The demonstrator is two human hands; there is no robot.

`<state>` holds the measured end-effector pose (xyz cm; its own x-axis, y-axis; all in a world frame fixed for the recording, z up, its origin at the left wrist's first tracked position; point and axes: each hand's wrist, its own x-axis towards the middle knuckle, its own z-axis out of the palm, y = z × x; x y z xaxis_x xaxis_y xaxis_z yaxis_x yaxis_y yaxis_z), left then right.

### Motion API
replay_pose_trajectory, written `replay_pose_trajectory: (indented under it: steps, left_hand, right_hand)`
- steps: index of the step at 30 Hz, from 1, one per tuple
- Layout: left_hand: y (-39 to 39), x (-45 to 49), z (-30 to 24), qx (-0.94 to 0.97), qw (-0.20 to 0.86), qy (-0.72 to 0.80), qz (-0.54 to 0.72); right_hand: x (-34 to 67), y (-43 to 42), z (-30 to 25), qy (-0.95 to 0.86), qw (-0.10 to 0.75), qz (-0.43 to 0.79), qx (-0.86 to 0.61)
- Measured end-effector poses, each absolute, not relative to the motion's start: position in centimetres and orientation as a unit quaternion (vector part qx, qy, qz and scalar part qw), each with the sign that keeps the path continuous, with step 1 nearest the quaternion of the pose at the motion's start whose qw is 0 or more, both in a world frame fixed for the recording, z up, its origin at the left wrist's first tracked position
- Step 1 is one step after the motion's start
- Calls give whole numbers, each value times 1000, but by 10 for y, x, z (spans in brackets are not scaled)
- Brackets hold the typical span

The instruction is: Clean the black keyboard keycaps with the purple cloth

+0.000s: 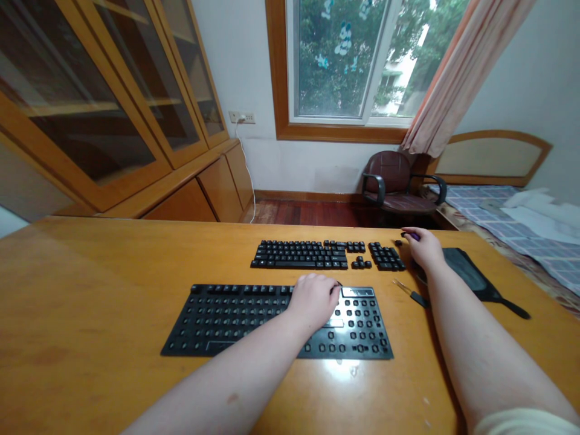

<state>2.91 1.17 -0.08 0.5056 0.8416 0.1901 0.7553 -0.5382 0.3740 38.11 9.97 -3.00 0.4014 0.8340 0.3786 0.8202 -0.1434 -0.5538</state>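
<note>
A black keyboard (267,320) without most of its keycaps lies on the wooden desk; its top row still has caps. My left hand (315,299) rests on its upper right part, fingers curled over the back edge. Beyond it, loose black keycaps (299,255) are laid out in keyboard order. At the far right, my right hand (423,244) is closed around a small dark and purple thing (414,236), partly hidden by the fingers. Near it sits a single black keycap (398,243). A wire keycap puller (410,293) with a dark handle lies between the right forearm and the keyboard.
A black mesh pouch (471,275) with a strap lies on the desk (99,314) under and right of my right forearm. Beyond the desk stand a dark red armchair (392,181) and a bed (498,205). A glass-door cabinet (149,84) is at left.
</note>
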Motion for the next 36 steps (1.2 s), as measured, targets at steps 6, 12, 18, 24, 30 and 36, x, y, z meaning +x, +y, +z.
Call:
replay_pose_trajectory:
  steps: [6, 12, 18, 24, 30, 36]
  left_hand:
    - [12, 29, -1, 860, 123, 464, 172]
    - [11, 29, -1, 858, 124, 467, 173]
    - [11, 29, 1, 857, 127, 469, 172]
    - [11, 29, 3, 856, 130, 470, 170]
    - [11, 29, 4, 856, 134, 470, 166]
    - [11, 29, 2, 858, 128, 467, 170]
  right_hand:
    - [386, 103, -38, -579, 367, -13, -727]
    - [384, 106, -40, -603, 354, -39, -714]
    - [380, 102, -36, -603, 297, -10, -741]
    - [374, 99, -32, -599, 241, 0, -763]
    - [376, 100, -32, -608, 204, -8, -767]
    - [378, 101, -37, -632, 208, -3, -746]
